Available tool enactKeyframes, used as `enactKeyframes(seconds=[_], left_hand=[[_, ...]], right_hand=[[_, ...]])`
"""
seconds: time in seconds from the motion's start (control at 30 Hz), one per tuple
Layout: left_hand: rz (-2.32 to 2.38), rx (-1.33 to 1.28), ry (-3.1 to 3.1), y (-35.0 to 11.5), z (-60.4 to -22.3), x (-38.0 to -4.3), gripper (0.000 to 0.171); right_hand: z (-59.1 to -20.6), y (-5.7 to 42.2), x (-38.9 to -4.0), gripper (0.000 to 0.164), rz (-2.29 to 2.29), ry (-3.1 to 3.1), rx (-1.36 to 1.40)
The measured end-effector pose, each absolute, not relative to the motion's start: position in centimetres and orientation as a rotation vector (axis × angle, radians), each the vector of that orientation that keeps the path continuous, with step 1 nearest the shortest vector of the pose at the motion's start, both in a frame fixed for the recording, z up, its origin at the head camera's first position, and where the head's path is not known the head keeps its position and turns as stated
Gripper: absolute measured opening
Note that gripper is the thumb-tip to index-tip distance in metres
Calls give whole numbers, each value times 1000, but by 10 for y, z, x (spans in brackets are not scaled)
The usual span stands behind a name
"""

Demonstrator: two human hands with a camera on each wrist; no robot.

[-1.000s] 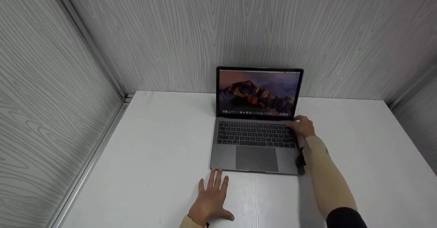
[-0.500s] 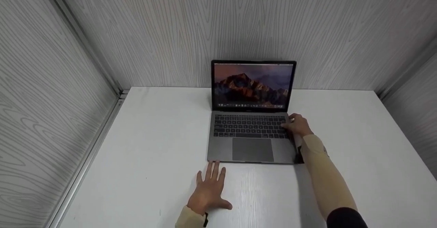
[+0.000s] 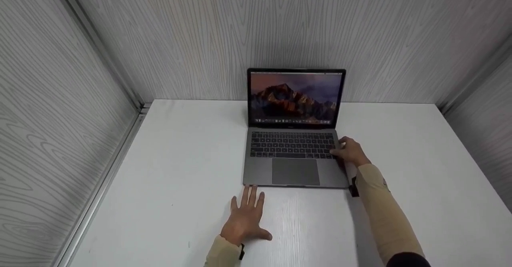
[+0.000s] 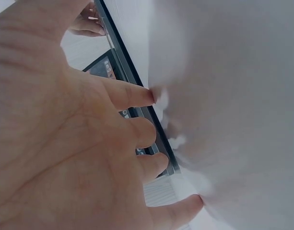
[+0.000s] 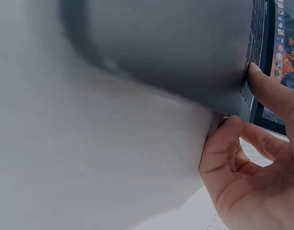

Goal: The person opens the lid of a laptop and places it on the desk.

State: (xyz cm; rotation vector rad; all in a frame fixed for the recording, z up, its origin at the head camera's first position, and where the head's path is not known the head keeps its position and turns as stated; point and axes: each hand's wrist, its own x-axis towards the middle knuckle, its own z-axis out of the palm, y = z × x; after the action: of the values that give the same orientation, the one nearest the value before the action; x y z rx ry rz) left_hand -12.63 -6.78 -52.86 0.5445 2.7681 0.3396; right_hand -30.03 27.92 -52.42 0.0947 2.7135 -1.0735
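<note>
An open laptop (image 3: 260, 171) stands on the white table, its lit screen (image 3: 294, 99) showing a mountain picture. My right hand (image 3: 350, 152) pinches the laptop's right edge beside the keyboard. In the right wrist view, the thumb (image 5: 271, 91) lies on top by the keys, while the bent index finger (image 5: 223, 143) comes up against the edge from below. My left hand (image 3: 243, 221) rests with fingers spread in front of the laptop. Its middle fingertips are right at the front edge near the left corner, as the left wrist view also shows from the palm side (image 4: 75, 143).
The white table (image 3: 180, 171) runs back to a grey wood-grain panel (image 3: 192, 39), close behind the screen. Another panel (image 3: 52, 131) rises along the left, with a metal rail (image 3: 108, 187) at its foot. A third panel (image 3: 484, 79) bounds the right side.
The head view has tilted slightly, shifting the scene upward. My right hand has slid along the laptop's right edge from near the hinge toward the front. My left hand stays spread by the front edge.
</note>
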Motion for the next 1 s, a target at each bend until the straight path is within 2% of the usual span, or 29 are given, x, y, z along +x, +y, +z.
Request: enactKeyframes(seconds=[0.2,0.63,0.87,1.0], left_hand=[[326,537,2763,-66,-528,-127,117],[313,531,2765,-65,-526,-128,118],[324,512,2747,-66,-527,-127,118],[324,511,2763,-66,-527,-127,117]], right_hand=[[-522,278,-296,61,-1054,2713,110],[-514,270,-304,57,-1096,2648,355],[-523,275,-303,57,-1089,2665,304],[-525,280,-300,55,-1064,2721,129]])
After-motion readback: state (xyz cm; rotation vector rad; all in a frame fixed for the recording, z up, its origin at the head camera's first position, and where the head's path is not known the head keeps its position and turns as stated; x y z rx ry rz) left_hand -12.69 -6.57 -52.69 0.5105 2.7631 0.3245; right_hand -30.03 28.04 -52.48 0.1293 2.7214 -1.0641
